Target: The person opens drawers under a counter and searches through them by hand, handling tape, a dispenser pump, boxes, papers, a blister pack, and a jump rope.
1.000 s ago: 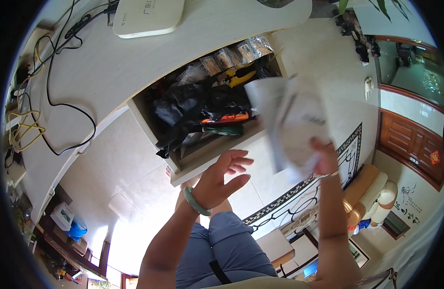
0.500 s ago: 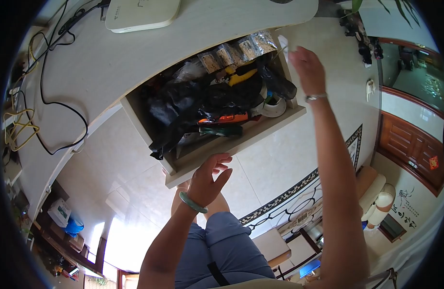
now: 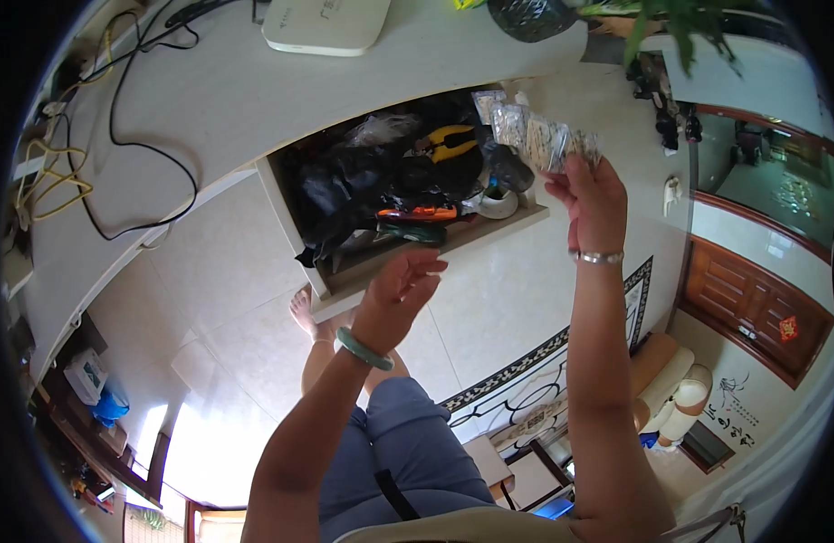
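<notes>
My right hand [image 3: 596,206] pinches one end of a strip of clear plastic packets [image 3: 544,140] with small pale contents I cannot make out. The strip stretches over the right rear corner of an open drawer [image 3: 479,240]. In front of the drawer hovers my left hand [image 3: 394,294], empty, its fingers loosely curled and apart. Inside the drawer lie black plastic bags [image 3: 331,185], a yellow-handled tool [image 3: 451,143], an orange item [image 3: 421,214] and a white roll [image 3: 498,204]. The bags hide much of what is beneath them.
A white desktop [image 3: 227,118] spans above the drawer, carrying a white router-like box [image 3: 326,25] and black cables [image 3: 118,136]. Green plant leaves [image 3: 684,36] hang at the upper right. My legs [image 3: 408,425] are below the drawer, over a tiled floor [image 3: 476,317].
The packet strip, earlier lying along the drawer's back, is now lifted and drawn out to the right by my right hand. My left hand stays near the drawer front.
</notes>
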Motion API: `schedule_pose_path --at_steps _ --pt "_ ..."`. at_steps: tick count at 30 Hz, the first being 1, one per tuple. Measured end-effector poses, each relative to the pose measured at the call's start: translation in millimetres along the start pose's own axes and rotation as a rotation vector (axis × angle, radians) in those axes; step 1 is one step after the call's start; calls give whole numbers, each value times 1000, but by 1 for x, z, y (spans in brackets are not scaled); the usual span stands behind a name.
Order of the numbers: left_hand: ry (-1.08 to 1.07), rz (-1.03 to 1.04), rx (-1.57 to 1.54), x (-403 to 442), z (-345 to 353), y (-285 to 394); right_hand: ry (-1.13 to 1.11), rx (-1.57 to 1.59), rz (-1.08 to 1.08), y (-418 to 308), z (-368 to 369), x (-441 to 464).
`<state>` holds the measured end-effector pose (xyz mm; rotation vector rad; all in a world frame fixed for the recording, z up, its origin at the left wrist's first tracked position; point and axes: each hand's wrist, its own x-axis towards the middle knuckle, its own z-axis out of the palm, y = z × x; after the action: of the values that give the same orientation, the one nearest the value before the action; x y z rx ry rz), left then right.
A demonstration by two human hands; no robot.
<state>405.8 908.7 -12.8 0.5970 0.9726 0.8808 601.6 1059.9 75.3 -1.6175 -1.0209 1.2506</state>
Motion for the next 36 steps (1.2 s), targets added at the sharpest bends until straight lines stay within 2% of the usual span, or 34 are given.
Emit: schedule_pose_path --at_steps 2,4,6,10,14,18,27,36 --pt "-8 -37 -229 -1 9 37 -47 61 -11 -21 -6 -25" --pt "2 -71 -244 -7 17 72 -161 235 -2 -49 -1 -48" --pt "22 -126 -603 -19 27 103 -240 306 -9 -73 3 -70" --pt "-33 108 -867 -53 36 151 -394 447 20 -120 13 -112" --pt "58 279 -872 -96 35 181 -456 455 8 -163 25 -149" --pt "102 327 -902 -145 33 217 -482 438 -49 -205 36 -182" --pt "65 505 -838 -230 23 258 -534 402 -212 -282 42 -242" --pt "-4 561 -808 -272 25 278 -582 361 -355 -329 59 -271"
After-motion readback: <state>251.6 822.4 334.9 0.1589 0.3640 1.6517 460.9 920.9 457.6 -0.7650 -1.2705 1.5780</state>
